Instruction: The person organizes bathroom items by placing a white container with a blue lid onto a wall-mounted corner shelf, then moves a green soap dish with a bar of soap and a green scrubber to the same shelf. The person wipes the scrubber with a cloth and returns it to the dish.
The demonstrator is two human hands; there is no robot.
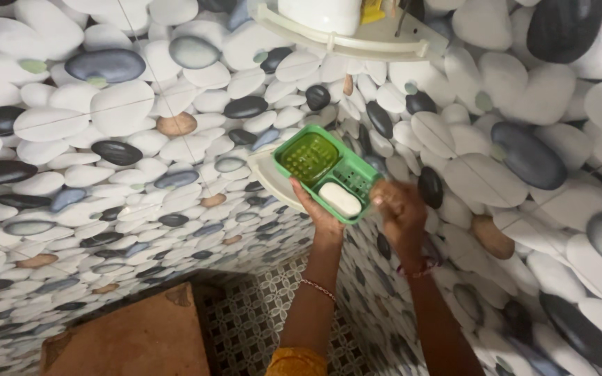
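A green two-compartment soap dish [329, 170] sits at a corner wall shelf [267, 177]. One compartment holds a green soap, the other a white soap bar [340, 199]. My left hand [318, 212] grips the dish from below at its near edge. My right hand [397, 207] is at the dish's right corner, fingers curled against its rim. Both forearms reach up from the bottom of the view, with bangles on the wrists.
Pebble-patterned tiles cover both walls of the corner. An upper white corner shelf [357, 43] carries a white container and a yellow item. Below are a patterned floor [259, 320] and a brown wooden surface [134, 341] at the lower left.
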